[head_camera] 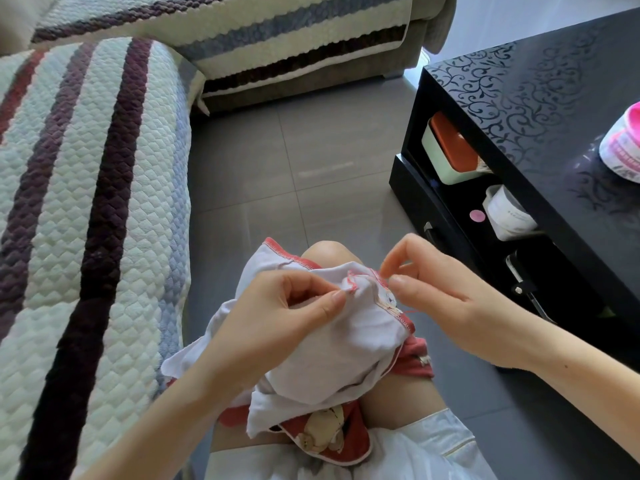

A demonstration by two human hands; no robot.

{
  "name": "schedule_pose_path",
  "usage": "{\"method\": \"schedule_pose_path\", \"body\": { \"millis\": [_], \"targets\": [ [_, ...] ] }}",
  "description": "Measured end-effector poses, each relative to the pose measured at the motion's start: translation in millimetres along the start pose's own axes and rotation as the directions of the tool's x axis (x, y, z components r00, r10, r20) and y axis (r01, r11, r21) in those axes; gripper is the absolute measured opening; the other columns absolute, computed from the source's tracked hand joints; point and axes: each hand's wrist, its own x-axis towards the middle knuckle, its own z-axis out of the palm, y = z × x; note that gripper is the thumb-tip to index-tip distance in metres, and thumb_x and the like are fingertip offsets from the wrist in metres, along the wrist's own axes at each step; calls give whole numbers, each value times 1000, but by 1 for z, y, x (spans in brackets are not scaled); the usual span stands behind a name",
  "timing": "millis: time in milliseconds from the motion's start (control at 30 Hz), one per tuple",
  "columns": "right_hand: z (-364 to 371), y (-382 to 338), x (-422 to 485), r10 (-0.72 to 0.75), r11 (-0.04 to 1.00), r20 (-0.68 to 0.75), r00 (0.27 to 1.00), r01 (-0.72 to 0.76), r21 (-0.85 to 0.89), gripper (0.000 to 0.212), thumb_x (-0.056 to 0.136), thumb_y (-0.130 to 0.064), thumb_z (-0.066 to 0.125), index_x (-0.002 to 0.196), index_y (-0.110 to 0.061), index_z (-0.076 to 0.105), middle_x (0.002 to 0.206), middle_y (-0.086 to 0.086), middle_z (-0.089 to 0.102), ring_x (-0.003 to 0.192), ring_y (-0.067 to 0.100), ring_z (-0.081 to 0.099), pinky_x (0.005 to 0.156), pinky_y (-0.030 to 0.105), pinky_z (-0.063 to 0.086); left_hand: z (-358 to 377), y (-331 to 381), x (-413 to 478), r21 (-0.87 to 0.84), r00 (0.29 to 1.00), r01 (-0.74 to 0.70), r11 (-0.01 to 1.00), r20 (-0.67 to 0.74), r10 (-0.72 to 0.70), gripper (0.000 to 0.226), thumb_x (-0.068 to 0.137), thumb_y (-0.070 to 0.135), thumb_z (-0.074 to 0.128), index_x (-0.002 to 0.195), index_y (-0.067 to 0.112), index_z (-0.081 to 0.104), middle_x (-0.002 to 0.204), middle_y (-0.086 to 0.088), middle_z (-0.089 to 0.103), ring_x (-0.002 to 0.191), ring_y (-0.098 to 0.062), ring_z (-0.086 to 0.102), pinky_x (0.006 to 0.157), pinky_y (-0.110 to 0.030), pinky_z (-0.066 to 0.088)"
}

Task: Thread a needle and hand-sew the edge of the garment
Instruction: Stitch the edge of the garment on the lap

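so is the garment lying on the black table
No, the garment lies over the person's knee, gripped by the left hand and pinched at its edge by the right hand, apart from the black table.

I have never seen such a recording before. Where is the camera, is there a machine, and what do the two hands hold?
There is no machine here: a person works with two bare hands. The single picture comes from a camera worn on the person's head, looking down at the lap. The left hand pinches a fold of the white garment, which lies over the knee. The right hand pinches the garment's red-stitched edge, and a red thread trails below its thumb. A needle is too small to see. At the left is a striped sofa. At the right is a black table with a pink-and-white container on it.
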Motion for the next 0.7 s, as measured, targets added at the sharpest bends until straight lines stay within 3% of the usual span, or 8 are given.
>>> {"method": "schedule_pose_path", "body": {
  "millis": [67, 167, 300, 400, 700],
  "targets": [
    [2, 4, -5, -54, 989, -30, 998, 49, -139, 12, 90, -32, 41, 84, -24, 48, 60, 4, 48, 54, 15, 41, 55, 33, 35, 0, 1, 0, -3, 1000, -4, 1000, -1, 4, 13, 83, 20, 69, 73, 19, 77, 69, 5, 71, 66, 2, 61, 61, -10, 43],
    [10, 7, -8, -188, 938, -71, 979, 158, -307, 12, 89, -23, 51, 80, -18, 57, 51, -11, 40, 48, 11, 37, 50, 15, 28, 0, 1, 1, 1, 1000, -4, 1000, -8, 4, 12, 85, 16, 69, 76, 14, 77, 72, 1, 72, 66, 1, 61, 62, -11, 44],
    [14, 10, -8, -246, 925, -143, 959, 188, -331, 21, 84, -26, 52, 77, -14, 67, 46, -6, 44, 42, 16, 36, 44, 18, 31, -1, 1, 2, -14, 1000, 17, 1000, -9, -17, 11, 84, 16, 69, 77, 16, 78, 76, -1, 74, 70, -1, 63, 64, -13, 46],
    [15, 11, -8, -249, 932, -163, 955, 191, -308, 23, 84, -28, 52, 76, -13, 67, 46, -6, 45, 41, 15, 36, 46, 13, 28, 0, 1, 2, -27, 999, 35, 999, -20, -35, 12, 84, 16, 69, 75, 16, 78, 74, 0, 74, 68, 0, 63, 62, -12, 46],
    [18, 14, -5, -222, 936, -163, 961, 163, -313, 10, 81, -15, 61, 75, -14, 68, 46, -8, 43, 41, 9, 32, 47, 9, 24, -1, 2, 3, -41, 998, 59, 997, -12, -59, 11, 82, 17, 70, 77, 22, 78, 76, 1, 74, 73, -3, 66, 65, -14, 49]
  ]
}}
